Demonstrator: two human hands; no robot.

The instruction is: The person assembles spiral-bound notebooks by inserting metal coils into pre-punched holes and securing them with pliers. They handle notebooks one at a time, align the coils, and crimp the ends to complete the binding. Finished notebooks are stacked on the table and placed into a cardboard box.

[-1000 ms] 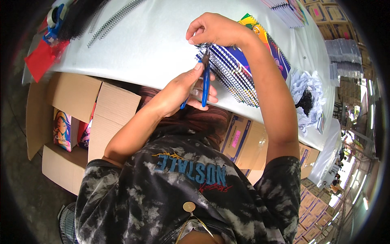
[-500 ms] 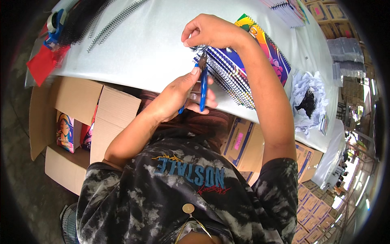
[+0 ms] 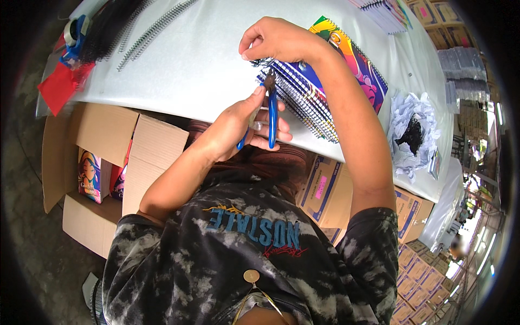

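Observation:
My left hand is closed around cutting pliers with blue handles. The handles are spread, and the dark jaws point up at the top end of a stack of spiral-bound notebooks. Just above the jaws, my right hand is bent down with its fingers pinched at the dark loose end of a black spiral coil. Its fingertips partly hide the coil. The right forearm crosses over a colourful notebook cover lying behind the stack.
Loose black coils lie at the table's far left, near a blue tape dispenser and a red sheet. Crumpled white paper holding black scraps sits right. An open carton stands below the table's left edge; more notebooks lie far right.
The pliers' handles have spread slightly wider in my left hand. My right hand has shifted a little to the left and up. The notebooks stay nearly in place.

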